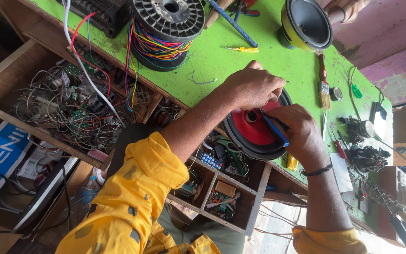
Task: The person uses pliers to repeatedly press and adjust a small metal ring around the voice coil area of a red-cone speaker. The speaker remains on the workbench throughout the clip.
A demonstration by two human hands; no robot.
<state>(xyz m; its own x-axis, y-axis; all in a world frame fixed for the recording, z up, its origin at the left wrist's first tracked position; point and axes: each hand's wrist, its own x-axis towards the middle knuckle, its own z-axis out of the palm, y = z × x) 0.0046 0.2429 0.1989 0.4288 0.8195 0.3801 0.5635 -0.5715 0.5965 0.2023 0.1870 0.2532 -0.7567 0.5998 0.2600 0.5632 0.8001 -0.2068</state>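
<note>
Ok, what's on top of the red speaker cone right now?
Both hands: the left hand over its upper edge, the right hand pressing a blue-handled tool onto the red speaker cone. The tool's tip is covered.
</note>
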